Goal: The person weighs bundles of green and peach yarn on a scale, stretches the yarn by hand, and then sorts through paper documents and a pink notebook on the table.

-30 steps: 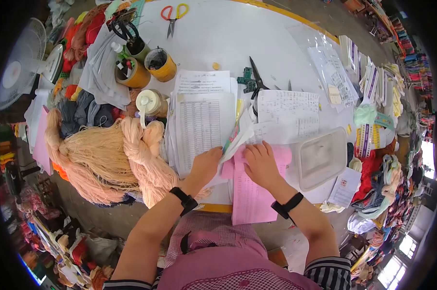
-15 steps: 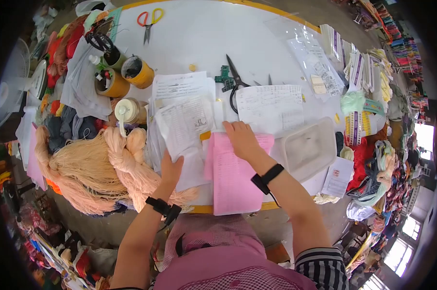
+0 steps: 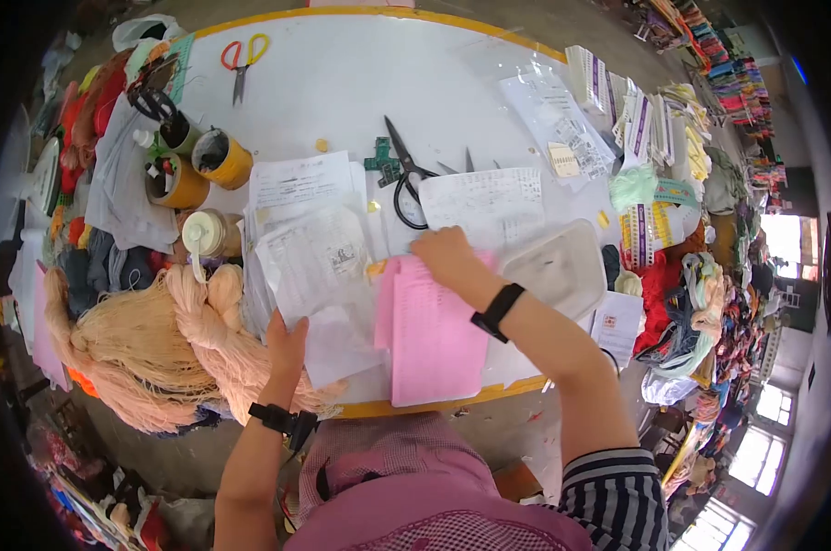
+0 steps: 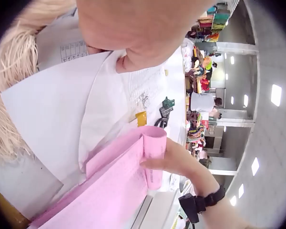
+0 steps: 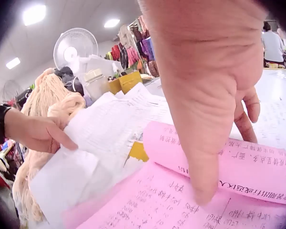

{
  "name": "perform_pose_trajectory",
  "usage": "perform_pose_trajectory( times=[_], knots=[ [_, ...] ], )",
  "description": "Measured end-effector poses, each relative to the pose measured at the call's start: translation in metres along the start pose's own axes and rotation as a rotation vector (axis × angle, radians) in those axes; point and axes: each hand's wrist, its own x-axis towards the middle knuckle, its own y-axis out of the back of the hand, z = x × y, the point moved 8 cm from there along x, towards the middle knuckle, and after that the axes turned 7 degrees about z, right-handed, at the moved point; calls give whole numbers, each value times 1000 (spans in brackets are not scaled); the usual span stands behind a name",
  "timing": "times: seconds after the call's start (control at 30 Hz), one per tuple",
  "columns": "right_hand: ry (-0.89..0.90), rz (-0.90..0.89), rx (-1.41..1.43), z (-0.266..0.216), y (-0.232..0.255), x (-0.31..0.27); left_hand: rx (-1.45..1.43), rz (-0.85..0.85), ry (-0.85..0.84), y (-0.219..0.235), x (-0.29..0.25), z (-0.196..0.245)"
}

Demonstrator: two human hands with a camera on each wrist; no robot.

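Observation:
A stack of white printed sheets [image 3: 316,253] lies fanned on the table in the head view. My left hand [image 3: 287,344] is at its lower left edge, pinching a sheet, thumb on top and fingers beneath. To the right, a long pink handwritten sheet [image 3: 438,344] hangs slightly over the table's front edge. Its far end curls over into a roll [image 5: 229,164] in the right wrist view. My right hand [image 3: 454,259] holds that rolled end, thumb down on the writing and fingers beyond the roll.
Black scissors [image 3: 404,179] and a handwritten white sheet [image 3: 489,197] lie beyond the pink sheet. A clear plastic tray [image 3: 562,275] sits at right. Peach yarn [image 3: 135,340], a capped jar [image 3: 209,231] and yellow cans [image 3: 222,161] crowd the left. Red-and-yellow scissors [image 3: 241,69] lie farther back.
My left hand has moved left, from lifted sheets beside the pink sheet to the white stack's lower left edge. Those sheets now lie flat on the stack. My right hand stays at the pink sheet's far end.

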Motion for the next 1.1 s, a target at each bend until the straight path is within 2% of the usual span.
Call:
perform_pose_trajectory(
  times=[0.07, 0.23, 0.27, 0.33, 0.43, 0.57, 0.63, 0.73, 0.77, 0.83, 0.87, 0.9, 0.93, 1.0, 1.07, 1.1],
  knots=[
    [50, -38, 16, 7, 19, -11, 12, -5, 29, 3, -1, -2],
    [10, 93, 70, 7, 91, -44, -11, 59, -9, 6, 1, -10],
    [29, 87, 73, 7, 98, -51, -12, 74, 4, 6, 1, -11],
    [51, 199, 122, 9, 113, -63, 48, 85, 58, 5, 5, -15],
    [67, 278, 83, 13, 120, -82, 29, 114, -4, -1, 12, -2],
    [73, 290, 87, 4, 129, -93, 99, 121, 14, -14, 19, 20],
    [66, 305, 118, 2, 130, -93, -70, 75, -81, -29, 22, 29],
    [62, 304, 111, 0, 121, -81, 8, 35, -153, -44, 14, 50],
    [70, 314, 129, -3, 118, -74, 50, 14, -94, -49, 13, 50],
    [-25, 158, 123, 0, 99, -58, 103, 10, -37, -50, 11, 57],
    [-11, 171, 137, -5, 98, -52, 191, -41, -80, -51, 9, 68],
    [-88, 127, 164, -4, 92, -44, 280, -85, -121, -49, 11, 76],
    [-165, 81, 193, -5, 86, -37, 296, -60, -123, -39, 17, 76],
    [-164, 55, 266, -20, 90, -22, 438, 400, -604, -1, 18, 110],
    [-167, 22, 323, -30, 86, -14, 468, 437, -565, 16, 29, 98],
    [-125, 81, 348, -39, 84, -8, 457, 425, -425, 23, 38, 86]
  ],
)
